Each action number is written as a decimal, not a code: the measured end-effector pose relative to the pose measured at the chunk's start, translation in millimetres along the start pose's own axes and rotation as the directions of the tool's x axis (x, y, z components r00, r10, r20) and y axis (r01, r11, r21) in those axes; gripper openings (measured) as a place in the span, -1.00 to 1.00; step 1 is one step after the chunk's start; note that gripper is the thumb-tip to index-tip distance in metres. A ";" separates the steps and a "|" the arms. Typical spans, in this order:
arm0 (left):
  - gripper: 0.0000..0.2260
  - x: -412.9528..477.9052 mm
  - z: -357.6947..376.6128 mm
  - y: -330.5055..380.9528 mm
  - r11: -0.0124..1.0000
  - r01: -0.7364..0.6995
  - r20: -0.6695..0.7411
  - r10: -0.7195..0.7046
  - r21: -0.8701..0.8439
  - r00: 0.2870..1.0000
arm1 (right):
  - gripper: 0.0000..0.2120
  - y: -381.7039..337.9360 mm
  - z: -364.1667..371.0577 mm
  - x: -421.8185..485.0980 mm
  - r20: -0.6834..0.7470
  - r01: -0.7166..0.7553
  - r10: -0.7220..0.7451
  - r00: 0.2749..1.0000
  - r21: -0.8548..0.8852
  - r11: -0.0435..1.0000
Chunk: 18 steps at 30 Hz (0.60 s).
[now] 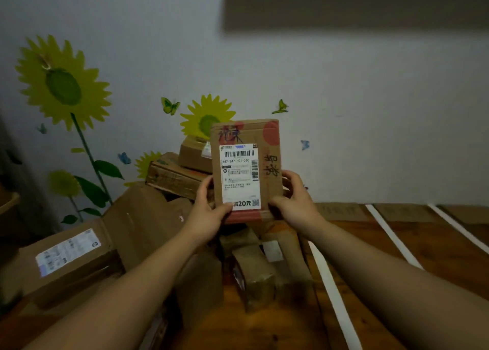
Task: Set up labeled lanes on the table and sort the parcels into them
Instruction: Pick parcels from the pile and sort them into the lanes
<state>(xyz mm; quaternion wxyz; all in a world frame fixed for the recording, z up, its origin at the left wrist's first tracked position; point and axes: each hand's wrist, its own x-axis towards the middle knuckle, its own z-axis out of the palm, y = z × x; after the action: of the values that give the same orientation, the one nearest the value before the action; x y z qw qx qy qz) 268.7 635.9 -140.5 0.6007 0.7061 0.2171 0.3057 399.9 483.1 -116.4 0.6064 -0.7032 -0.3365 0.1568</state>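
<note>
Gripping flat, rectangular cardboard parcel (pixel 271 188) upright at lower corners with left hand (pixel 209 212) and right hand (pixel 296 204), above glossy wooden table (pixel 436 246).

Left grip (pixel 209 210), right grip (pixel 295 203) bare; forearms (pixel 127 289) uncovered to frame edge.

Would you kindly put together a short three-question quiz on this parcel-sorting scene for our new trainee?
1. True or false: the parcel is held by the left hand alone.
2. Which way does its shipping label face? A toward the camera; B away from the camera; C downward.
3. Fill in: the white tape strips lie on the table to the ___ of the parcel pile.
Key: 1 false, the right hand holds it too; 2 A; 3 right.
</note>
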 end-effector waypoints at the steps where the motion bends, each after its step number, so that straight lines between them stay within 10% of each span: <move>1: -0.45 -3.9 7.6 -0.4 0.999 0.023 0.017 -0.023 -0.027 1.000 | -0.47 0.1 -9.0 -9.2 -0.023 -0.011 0.011 1.000 0.002 1.000; 12: -0.34 -8.9 97.4 38.0 0.981 0.089 0.037 -0.084 -0.172 0.996 | -0.69 0.3 -135.0 -78.6 -0.067 -0.044 0.042 0.997 -0.026 0.999; 15: -0.80 -17.7 144.2 50.5 0.971 0.125 0.034 -0.121 -0.205 0.992 | -0.50 9.1 -177.1 -87.8 -0.312 -0.035 0.020 0.950 -0.043 0.998; 18: -0.84 -32.8 208.5 55.4 0.964 0.146 0.091 -0.128 -0.222 0.988 | -0.44 19.3 -217.6 -95.0 -0.639 -0.153 0.144 0.756 0.041 0.987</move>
<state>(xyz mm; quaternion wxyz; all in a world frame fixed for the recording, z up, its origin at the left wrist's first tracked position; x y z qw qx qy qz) 386.2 454.5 -110.8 0.7054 0.6267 0.2060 0.2594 473.3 256.7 -105.8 0.6656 -0.7428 -0.0542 -0.0468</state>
